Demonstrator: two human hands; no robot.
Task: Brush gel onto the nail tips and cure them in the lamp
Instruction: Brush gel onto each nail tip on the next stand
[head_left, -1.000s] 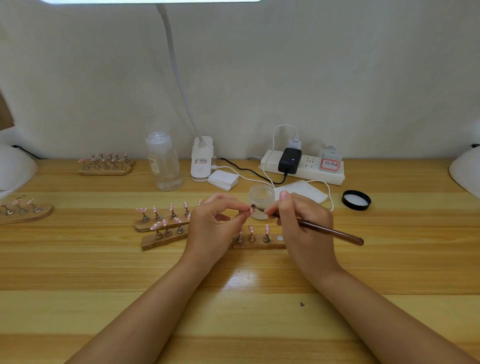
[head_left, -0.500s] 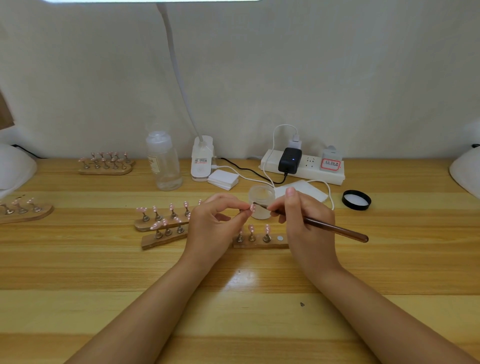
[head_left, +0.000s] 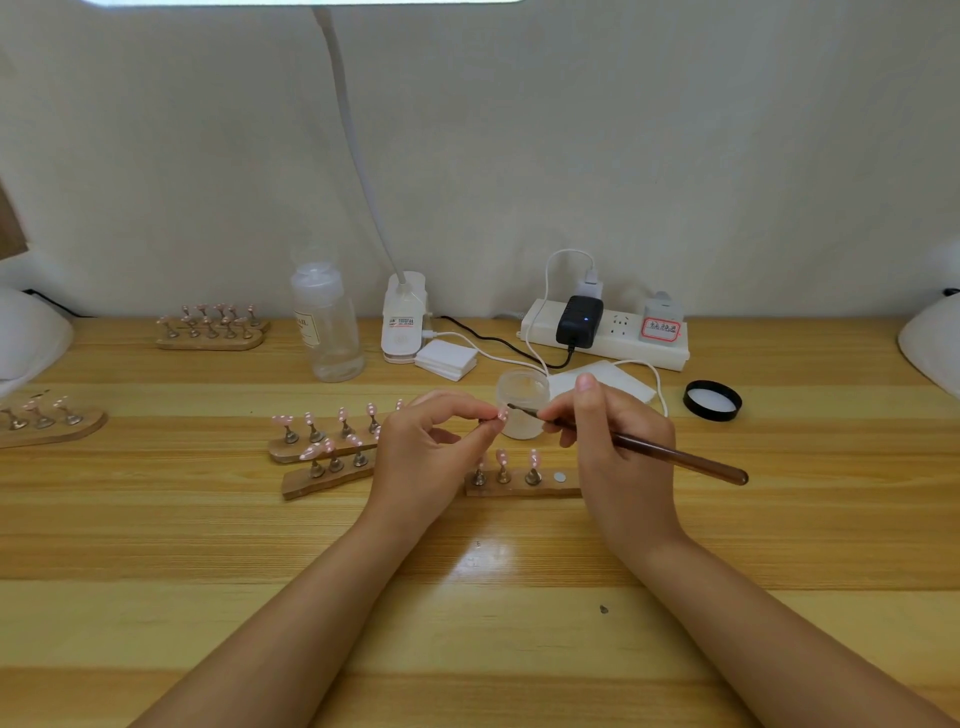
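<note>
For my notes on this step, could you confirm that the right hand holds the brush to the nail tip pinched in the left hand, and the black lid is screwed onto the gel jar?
Not quite: the head view shows the black lid lying off on the table, right of the open gel jar. The rest stands: the right hand holds the brush to the nail tip pinched in the left hand.

Bright, even light from the lamp (head_left: 306, 1) overhead; glare patch on the table (head_left: 488, 558); wide-angle bending at edges.

The left hand (head_left: 426, 452) pinches a pink nail tip (head_left: 502, 414) between thumb and forefinger. The right hand (head_left: 618, 441) grips a brush (head_left: 670, 457), its bristles touching that tip, just before the gel jar (head_left: 522, 400).
</note>
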